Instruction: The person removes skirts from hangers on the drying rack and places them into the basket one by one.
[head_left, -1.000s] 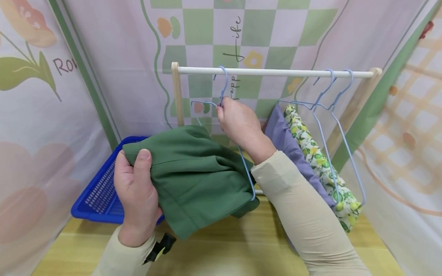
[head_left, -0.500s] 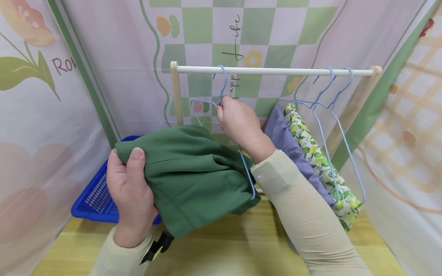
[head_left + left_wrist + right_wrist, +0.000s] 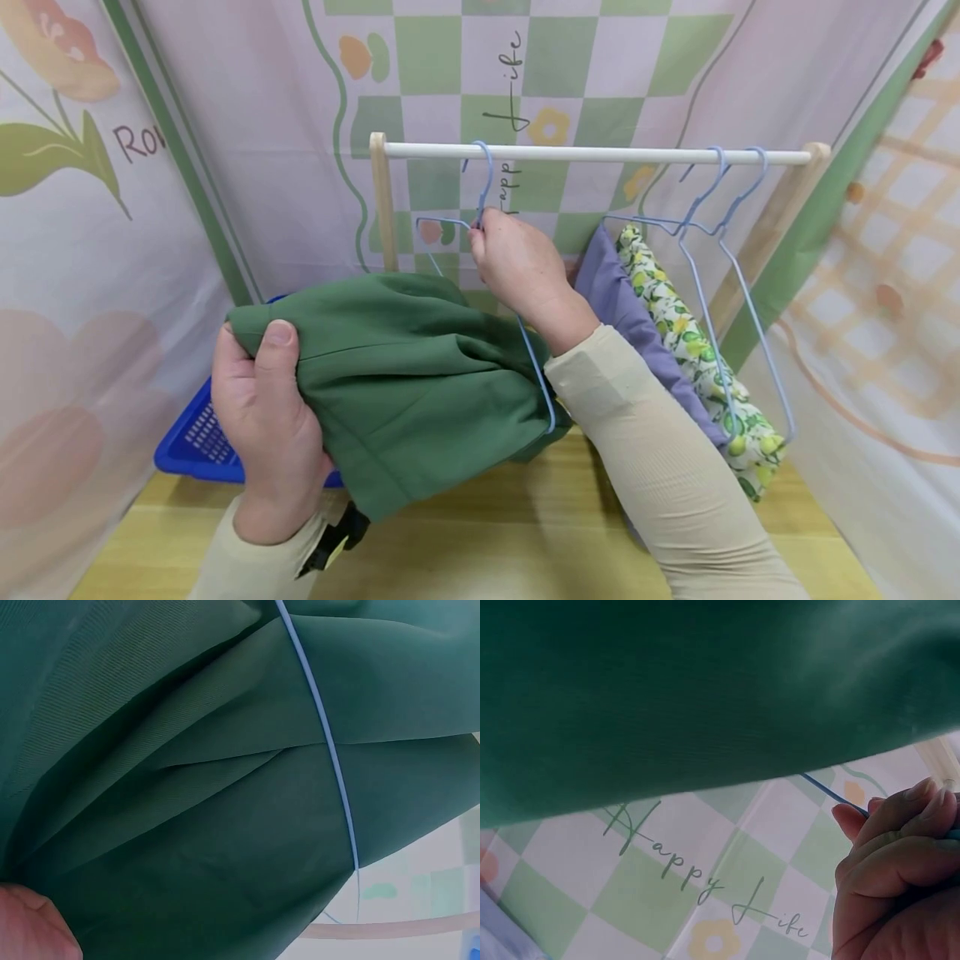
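A green garment (image 3: 405, 375) with seams and folds lies over the bottom bar of a blue wire hanger (image 3: 538, 371). My left hand (image 3: 273, 433) pinches its left end, thumb on top, fingers behind the cloth. My right hand (image 3: 525, 271) grips the hanger just under its hook, which sits on the white rail (image 3: 600, 153). In the left wrist view, the hanger's bar (image 3: 331, 742) crosses the cloth, with part of my hand at the lower left. The right wrist view shows my curled fingers (image 3: 900, 862) beside the garment's edge.
Two more blue hangers hang at the rail's right, bearing a purple cloth (image 3: 637, 308) and a lemon-print cloth (image 3: 690, 350). A blue plastic basket (image 3: 198, 429) stands on the wooden table (image 3: 480, 550) at left, partly behind the garment. Patterned curtains enclose the rack.
My left hand has drawn the garment's end leftward, so more cloth spreads to the left and covers more of the basket. My right hand stays in place on the hanger.
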